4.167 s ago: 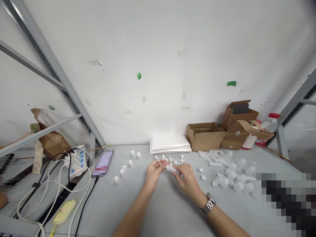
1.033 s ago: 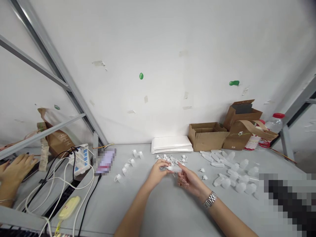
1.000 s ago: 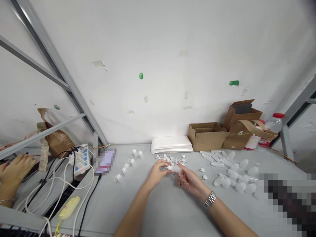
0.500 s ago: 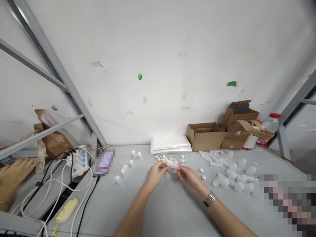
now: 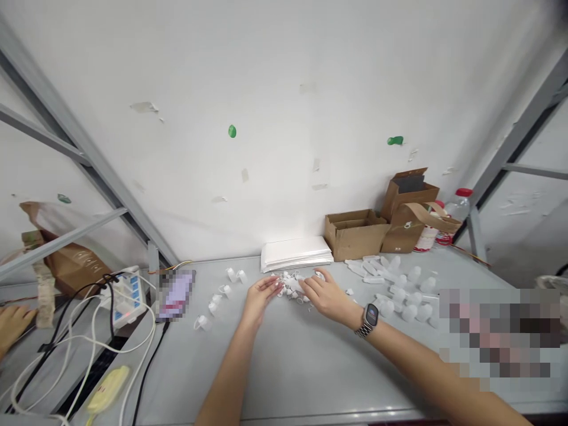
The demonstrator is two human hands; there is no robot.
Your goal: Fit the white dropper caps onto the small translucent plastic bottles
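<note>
A grey worktable (image 5: pixel 284 367) runs up to a white wall, and the person's 2 bare hands meet near its middle over a heap of small white plastic caps (image 5: pixel 293 284). Behind the heap lies a flat stack of white sheets (image 5: pixel 296 253), and to its right stand 2 brown cardboard boxes (image 5: pixel 355 234); a spread of translucent small bottles (image 5: pixel 399 284) lies on the table right of the hands, well apart from the heap. The left hand (image 5: pixel 260 299) rests at the heap's left edge with fingers loosely extended, fingertips touching the nearest caps; whether it pinches one cannot be told. The right hand (image 5: pixel 323 291), a wristwatch (image 5: pixel 370 318) on its wrist, lies palm down on the heap's right side, fingers spread flat over the caps and gripping nothing visible. The heap sits between the 2 hands and just ahead of them, stretched left to right, with both hands about equally near. A few loose caps (image 5: pixel 219 296) lie further left, nearer the left hand. Another person's hand (image 5: pixel 11 325) shows at the far left edge.
</note>
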